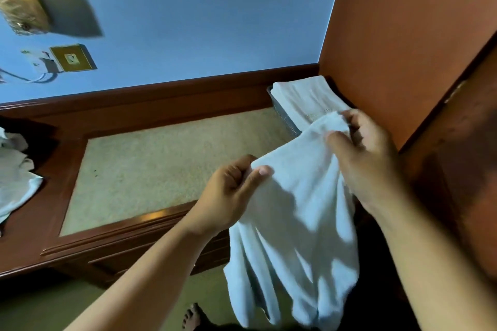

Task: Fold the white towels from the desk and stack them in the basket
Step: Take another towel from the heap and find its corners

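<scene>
A bare foot stands on the floor at the bottom of the view, just left of the hanging cloth. A white towel is held up in front of the desk's near right corner, and its lower part hangs in loose folds below the desk edge. The left hand pinches the towel's upper edge between thumb and curled fingers. The right hand grips the other end of that edge, higher and farther back, with fingers curled round a bunched corner.

The desk has a dark wooden frame round a pale inset top. At its far right corner a basket stands against an orange side panel, with a folded towel lying in it. The held towel's raised corner is just above the basket's near end. At the desk's left edge lie crumpled towels, well apart from the basket.

Behind the desk is a blue wall with a socket plate.
</scene>
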A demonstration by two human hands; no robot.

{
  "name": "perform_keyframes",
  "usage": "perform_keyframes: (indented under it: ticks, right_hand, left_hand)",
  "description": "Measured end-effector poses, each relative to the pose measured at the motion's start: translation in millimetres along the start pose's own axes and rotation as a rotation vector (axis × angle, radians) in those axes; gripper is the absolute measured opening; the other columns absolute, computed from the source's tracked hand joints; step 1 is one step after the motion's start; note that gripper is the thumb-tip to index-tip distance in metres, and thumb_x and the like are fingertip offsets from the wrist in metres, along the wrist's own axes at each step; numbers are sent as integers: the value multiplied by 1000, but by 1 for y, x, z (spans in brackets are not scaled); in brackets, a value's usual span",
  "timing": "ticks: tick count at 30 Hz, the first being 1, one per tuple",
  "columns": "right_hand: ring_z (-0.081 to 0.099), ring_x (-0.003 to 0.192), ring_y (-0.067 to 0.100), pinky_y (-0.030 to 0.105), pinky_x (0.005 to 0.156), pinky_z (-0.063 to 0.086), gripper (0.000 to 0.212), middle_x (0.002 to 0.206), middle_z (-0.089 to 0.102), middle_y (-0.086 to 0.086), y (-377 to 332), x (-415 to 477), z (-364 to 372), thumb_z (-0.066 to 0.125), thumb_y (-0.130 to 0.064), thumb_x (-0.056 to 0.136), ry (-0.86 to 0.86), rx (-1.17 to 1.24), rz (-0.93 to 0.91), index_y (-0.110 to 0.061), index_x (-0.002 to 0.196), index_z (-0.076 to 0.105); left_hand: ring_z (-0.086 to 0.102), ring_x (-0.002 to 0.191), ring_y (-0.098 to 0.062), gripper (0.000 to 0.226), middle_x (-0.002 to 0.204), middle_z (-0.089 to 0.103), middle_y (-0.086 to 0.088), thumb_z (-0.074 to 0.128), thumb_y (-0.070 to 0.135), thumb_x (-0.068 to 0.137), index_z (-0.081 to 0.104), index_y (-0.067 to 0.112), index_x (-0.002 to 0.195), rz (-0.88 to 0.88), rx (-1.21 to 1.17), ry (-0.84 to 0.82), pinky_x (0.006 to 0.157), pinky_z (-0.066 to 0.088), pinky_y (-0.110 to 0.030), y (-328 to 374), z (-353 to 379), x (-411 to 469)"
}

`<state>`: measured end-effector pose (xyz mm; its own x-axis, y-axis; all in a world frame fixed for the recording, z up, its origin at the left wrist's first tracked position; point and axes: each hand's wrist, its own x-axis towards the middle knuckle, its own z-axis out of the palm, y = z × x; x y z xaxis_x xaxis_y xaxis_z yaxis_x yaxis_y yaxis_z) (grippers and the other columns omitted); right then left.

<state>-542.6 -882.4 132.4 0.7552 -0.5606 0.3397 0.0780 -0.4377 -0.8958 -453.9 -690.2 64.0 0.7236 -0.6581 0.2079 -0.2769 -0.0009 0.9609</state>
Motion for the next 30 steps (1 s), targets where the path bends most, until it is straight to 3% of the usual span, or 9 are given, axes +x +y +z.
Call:
perform_keyframes:
  ticks: [4,8,10,12,15,20,25,27,30]
  right_hand:
    - [63,80,13,27,68,51,52,100,63,-18,-20,12,-33,56,-3,82,-326,-483,-275,-38,121,56]
    - [60,80,14,32,69,51,32,82,65,-10,-25,18,-32,44,-9,72,-479,-839,-458,-28,89,64]
    - [54,65,20,38,55,49,23,65,55,-2,-17,17,-26,34,-12,69,-458,-779,-447,-19,75,55]
    - [41,51,17,32,45,37,19,53,40,-1,-6,17,-24,31,-9,69,-357,-681,-460,-14,68,49]
    - [30,45,15,26,44,23,19,51,31,-1,-12,16,-23,33,-5,67,-183,-592,-528,-17,67,48]
    - [30,46,14,22,45,16,26,53,33,-5,-32,17,-10,36,3,64,-127,-580,-675,-20,69,46]
    - [33,48,21,24,45,20,25,54,38,-5,-39,20,8,39,3,65,-199,-592,-788,-19,67,48]
    - [36,51,22,27,45,26,19,56,39,-5,-39,24,9,40,-2,70,-287,-589,-852,-20,66,46]
    - [44,56,20,30,48,37,11,70,47,-5,-21,21,7,49,-23,80,-536,-721,-913,-23,70,53]
  left_hand:
    - [56,61,-29,23,70,59,-9,56,35,101,63,16,88,210,193,-54,51,43,-42,28,7,0]
    - [55,57,-23,21,67,58,-4,59,35,99,63,17,89,313,312,-24,50,41,-41,50,18,8]
    - [55,58,-17,16,70,60,0,61,33,98,61,18,94,333,322,14,51,43,-39,58,20,10]
    - [50,54,-12,16,70,61,3,65,29,97,55,17,99,310,247,41,46,39,-32,60,20,10]
    - [41,52,-9,22,67,55,6,69,29,93,50,17,98,333,239,33,48,33,-23,56,14,5]
    - [43,58,-7,14,70,47,11,66,26,97,57,18,91,383,283,-122,56,35,-21,28,17,-16]
    - [64,73,-17,31,80,69,0,66,43,95,65,14,84,-77,530,-304,67,50,-37,-54,12,-38]
    - [61,68,-13,24,76,68,6,68,42,93,65,24,79,-220,573,-224,68,50,-35,-83,-8,-45]
    - [49,53,-4,20,62,58,7,67,44,92,62,47,72,-237,630,-25,55,43,-32,-93,-54,-44]
